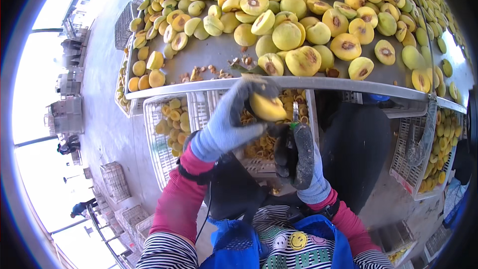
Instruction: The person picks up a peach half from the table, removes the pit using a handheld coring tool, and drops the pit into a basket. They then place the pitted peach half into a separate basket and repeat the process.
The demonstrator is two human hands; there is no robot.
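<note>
My left hand point(242, 114), in a blue and dark work glove, grips a yellow halved peach point(268, 107) just below the metal table edge. The fruit and fingers are slightly blurred. My right hand point(297, 153), gloved the same way, is closed around a small tool point(295, 116) with a short metal end pointing up and a bit of green at its base; its handle is mostly hidden. Above both hands, many halved peaches point(293, 37) lie on the metal table point(220, 52), with pit fragments point(201, 73) and a green leaf near its edge.
Below the table, a white plastic crate point(160, 168) holds peach halves, and another beneath my hands holds small yellow pieces point(261, 146). A further crate of fruit point(410, 157) stands at right. Stacked crates point(129, 216) and people point(84, 207) are at far left.
</note>
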